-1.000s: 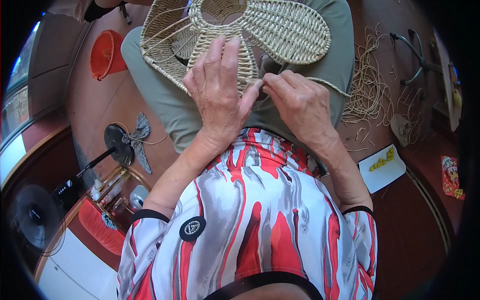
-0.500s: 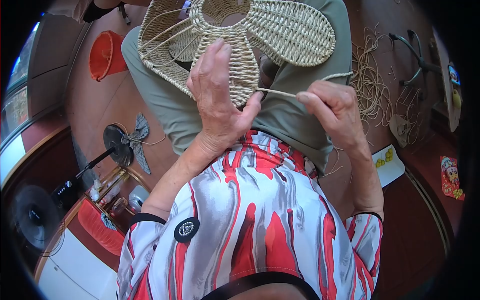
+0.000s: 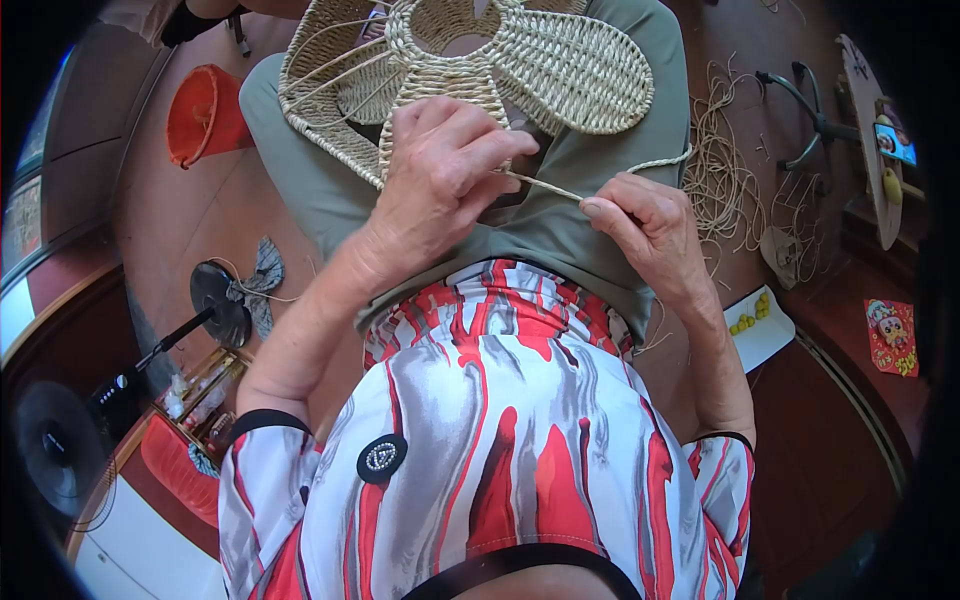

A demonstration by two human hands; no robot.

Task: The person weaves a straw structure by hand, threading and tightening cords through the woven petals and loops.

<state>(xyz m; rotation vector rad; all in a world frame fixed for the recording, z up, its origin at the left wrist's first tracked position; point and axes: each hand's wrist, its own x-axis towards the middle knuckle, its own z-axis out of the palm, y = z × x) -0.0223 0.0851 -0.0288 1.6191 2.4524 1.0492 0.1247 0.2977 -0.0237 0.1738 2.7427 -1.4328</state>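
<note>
A woven straw piece point(image 3: 585, 75) with rounded petals around a ring-shaped opening rests on my lap. My left hand point(image 3: 450, 165) lies over its lower petal, fingers bent and partly spread; its thumb is near the cord at the petal's edge, and whether it grips anything is unclear. A thin twisted cord point(image 3: 545, 186) runs taut from that edge to my right hand point(image 3: 645, 215), which pinches it between thumb and fingers. The cord's far part passes behind my right hand and on over my knee. Loose strands cross the piece's left side.
A red bucket point(image 3: 205, 115) stands on the floor at left. Tangled cord point(image 3: 722, 175) lies on the floor at right, near a metal stand. A white tray point(image 3: 765, 335) holds yellow fruit. A fan point(image 3: 60, 445) is at lower left. Part of another person shows at top left.
My right hand moved away to the right, drawing the cord out straight, then slightly back down. My left hand has shifted from lying upright along the petal to turning rightward over it.
</note>
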